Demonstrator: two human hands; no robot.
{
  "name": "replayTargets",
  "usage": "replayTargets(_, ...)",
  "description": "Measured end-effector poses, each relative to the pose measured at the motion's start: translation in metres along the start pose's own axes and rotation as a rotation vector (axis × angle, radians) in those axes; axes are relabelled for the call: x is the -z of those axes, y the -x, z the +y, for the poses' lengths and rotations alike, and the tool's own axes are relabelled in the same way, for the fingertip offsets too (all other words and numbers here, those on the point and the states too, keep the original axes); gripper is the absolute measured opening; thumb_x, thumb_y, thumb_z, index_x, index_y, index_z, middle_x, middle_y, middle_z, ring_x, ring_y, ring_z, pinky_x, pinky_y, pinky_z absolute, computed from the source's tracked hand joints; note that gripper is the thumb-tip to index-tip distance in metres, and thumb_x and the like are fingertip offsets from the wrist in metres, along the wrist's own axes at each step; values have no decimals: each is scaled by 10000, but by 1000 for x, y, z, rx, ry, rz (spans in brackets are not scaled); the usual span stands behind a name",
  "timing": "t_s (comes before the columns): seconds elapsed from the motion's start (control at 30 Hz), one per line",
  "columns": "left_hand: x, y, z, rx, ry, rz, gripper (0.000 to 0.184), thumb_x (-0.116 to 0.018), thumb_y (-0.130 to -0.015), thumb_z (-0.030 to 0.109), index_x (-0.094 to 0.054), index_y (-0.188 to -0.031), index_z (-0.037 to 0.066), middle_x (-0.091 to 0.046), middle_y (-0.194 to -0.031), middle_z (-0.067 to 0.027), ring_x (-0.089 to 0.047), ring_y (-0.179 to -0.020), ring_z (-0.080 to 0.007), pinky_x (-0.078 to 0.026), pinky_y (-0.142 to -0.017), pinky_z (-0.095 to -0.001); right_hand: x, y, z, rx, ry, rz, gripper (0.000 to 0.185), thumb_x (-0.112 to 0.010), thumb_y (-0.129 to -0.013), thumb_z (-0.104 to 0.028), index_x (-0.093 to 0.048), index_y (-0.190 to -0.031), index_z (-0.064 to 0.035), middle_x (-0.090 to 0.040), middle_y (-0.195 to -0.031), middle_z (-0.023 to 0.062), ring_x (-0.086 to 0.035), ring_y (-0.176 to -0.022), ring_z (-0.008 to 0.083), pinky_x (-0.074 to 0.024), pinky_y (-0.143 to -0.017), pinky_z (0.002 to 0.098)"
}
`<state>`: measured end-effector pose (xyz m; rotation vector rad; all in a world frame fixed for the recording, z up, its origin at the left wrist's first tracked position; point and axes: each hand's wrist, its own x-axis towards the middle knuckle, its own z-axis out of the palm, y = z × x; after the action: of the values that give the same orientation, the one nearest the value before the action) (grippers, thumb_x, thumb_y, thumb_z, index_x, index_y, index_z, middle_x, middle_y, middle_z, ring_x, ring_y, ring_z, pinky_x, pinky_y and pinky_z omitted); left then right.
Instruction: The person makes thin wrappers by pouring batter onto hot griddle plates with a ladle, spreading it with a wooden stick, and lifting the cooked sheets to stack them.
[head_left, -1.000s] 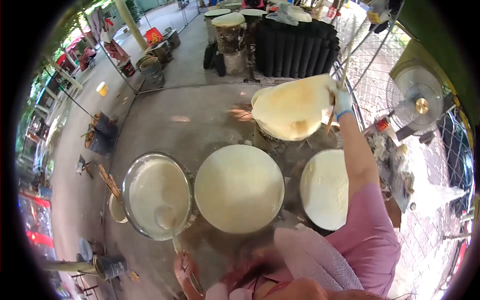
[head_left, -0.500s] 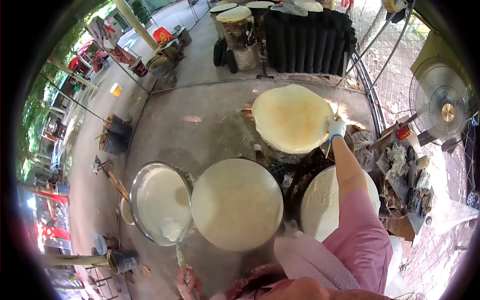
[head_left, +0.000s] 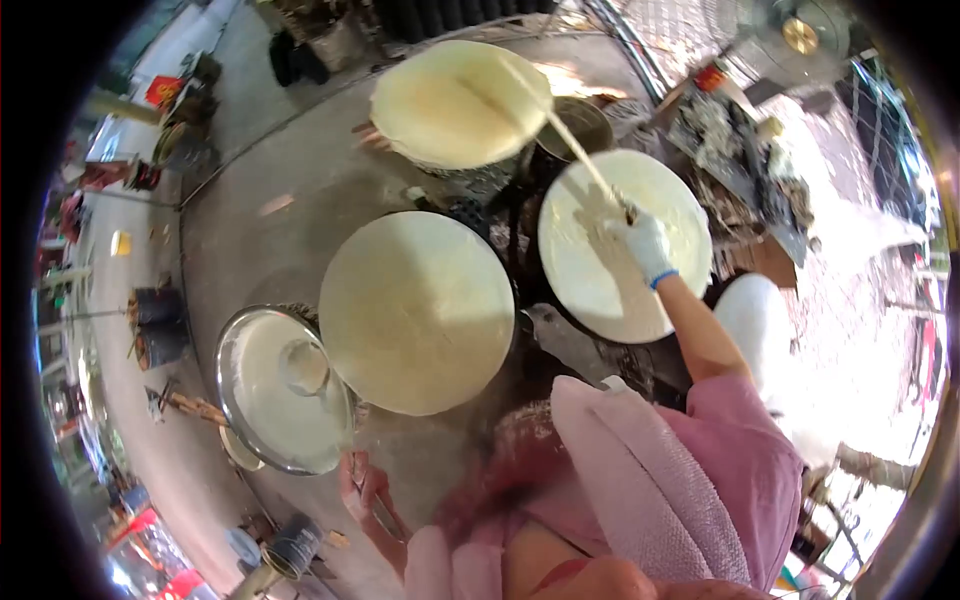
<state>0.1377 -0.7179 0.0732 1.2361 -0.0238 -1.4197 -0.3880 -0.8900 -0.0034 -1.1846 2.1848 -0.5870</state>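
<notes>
Past the right-hand flatbread [head_left: 615, 290], could tear the far flatbread [head_left: 430, 115] or slop batter [head_left: 275, 415] from the steel basin [head_left: 224, 380], by dipping the stick [head_left: 579, 152] clenched in the gloved right hand [head_left: 645, 245] or jerking the ladle [head_left: 303, 367] gripped by the left hand [head_left: 365, 488].

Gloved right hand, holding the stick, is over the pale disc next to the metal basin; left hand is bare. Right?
Wrong disc: the head view shows the gloved right hand over the right-hand disc, farther from the metal basin. It does hold the stick, and the left hand is bare.
</notes>
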Motion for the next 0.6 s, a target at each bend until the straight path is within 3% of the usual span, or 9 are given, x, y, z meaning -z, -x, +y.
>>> replayTargets(0.07, 29, -24, 12, 117, 37, -146, 292, -421, -1050, 235, -502, -1098, -42, -445, -648, 12, -308, -316, -42, -237, -342, -190, -3, 66, 36, -68, -65, 60, 652, -733, -795, -440, -568, -1348, -136, -713, -973, 189, -700, -884, 254, -514, -782, 366)
replayTargets(0.13, 27, -30, 17, 118, -13, -124, 300, -454, -1039, 257, -509, -1087, -34, -440, -637, 21, -283, -306, -47, -216, -308, -200, -2, 134, 58, -266, -25, 159, 644, -720, -824, -425, -544, -1375, -142, -709, -1036, 176, -697, -921, 247, -513, -806, 344)
replayTargets(0.2, 34, -47, 24, 193, -15, -95, 302, -469, -1034, 264, -511, -1084, -32, -437, -637, 23, -274, -306, -48, -213, -298, -206, -25, 196, 131, -158, -126, 407, 608, -684, -872, -398, -521, -1394, -133, -690, -1121, 171, -691, -966, 240, -507, -832, 334)
replayTargets(0.27, 50, -66, 25, 231, -29, -311, 291, -494, -1024, 252, -511, -1085, -32, -433, -647, 19, -271, -310, -53, -220, -298, -205, -33, 261, 172, -195, -33, 634, 573, -647, -910, -365, -499, -1409, -126, -676, -1151, 170, -688, -977, 237, -507, -834, 336)
replayTargets(0.3, 48, -67, 28, 244, -31, -335, 286, -495, -1024, 245, -510, -1086, -34, -432, -651, 19, -273, -313, -54, -218, -297, -204, -10, 296, 134, -529, -96, 499, 580, -640, -925, -335, -481, -1412, -65, -630, -1270, 160, -640, -1105, 202, -463, -946, 291)
replayTargets(0.33, 44, -68, 31, 252, -35, -359, 282, -496, -1023, 238, -510, -1088, -36, -430, -654, 19, -276, -316, -54, -216, -297, -203, -19, 320, 163, -577, -10, 544, 595, -641, -924, -352, -471, -1417, -67, -616, -1296, 149, -637, -1124, 214, -474, -934, 300)
replayTargets(0.4, 32, -67, 35, 326, 18, -365, 278, -477, -1030, 215, -503, -1098, -53, -418, -660, 12, -287, -330, -52, -217, -302, -199, -36, 359, 196, -597, 110, 618, 580, -642, -918, -377, -491, -1408, -106, -628, -1258, 167, -650, -1082, 282, -505, -881, 351)
replayTargets(0.5, 22, -72, 38, 396, 39, -534, 276, -457, -1036, 189, -490, -1110, -75, -410, -667, 0, -294, -339, -54, -236, -314, -195, -56, 389, 205, -705, 250, 550, 555, -635, -900, -433, -499, -1409, -260, -674, -1022, 189, -659, -877, 379, -520, -737, 466)
replayTargets(0.6, 13, -71, 37, 373, 61, -599, 273, -430, -1042, 160, -470, -1117, -100, -407, -687, -12, -316, -355, -60, -279, -331, -185, -89, 410, 224, -664, 310, 556, 609, -577, -891, -538, -408, -1451, -368, -633, -915, 157, -652, -793, 370, -516, -677, 489)
